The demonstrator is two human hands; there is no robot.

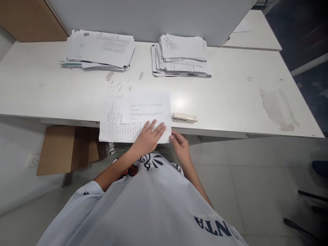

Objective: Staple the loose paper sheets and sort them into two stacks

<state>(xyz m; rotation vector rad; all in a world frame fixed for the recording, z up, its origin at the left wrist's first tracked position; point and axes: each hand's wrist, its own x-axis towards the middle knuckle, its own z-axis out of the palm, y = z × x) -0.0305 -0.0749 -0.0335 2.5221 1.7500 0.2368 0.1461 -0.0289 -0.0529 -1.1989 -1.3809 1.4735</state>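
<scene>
Printed sheets of paper (128, 116) lie at the near edge of a white desk (230, 99), overlapping each other and hanging a little over the edge. My left hand (148, 136) lies flat on their lower right part, fingers stretched out. My right hand (179, 145) pinches the lower right corner of the sheets. A cream stapler (184, 117) lies on the desk just right of the sheets, apart from both hands.
Two stacks of papers stand at the back of the desk, one at left (98, 51) and one at centre (180, 56). A grey partition (153, 17) rises behind them. A cardboard box (64, 148) sits under the desk at left. Stains mark the desk's right side (278, 109).
</scene>
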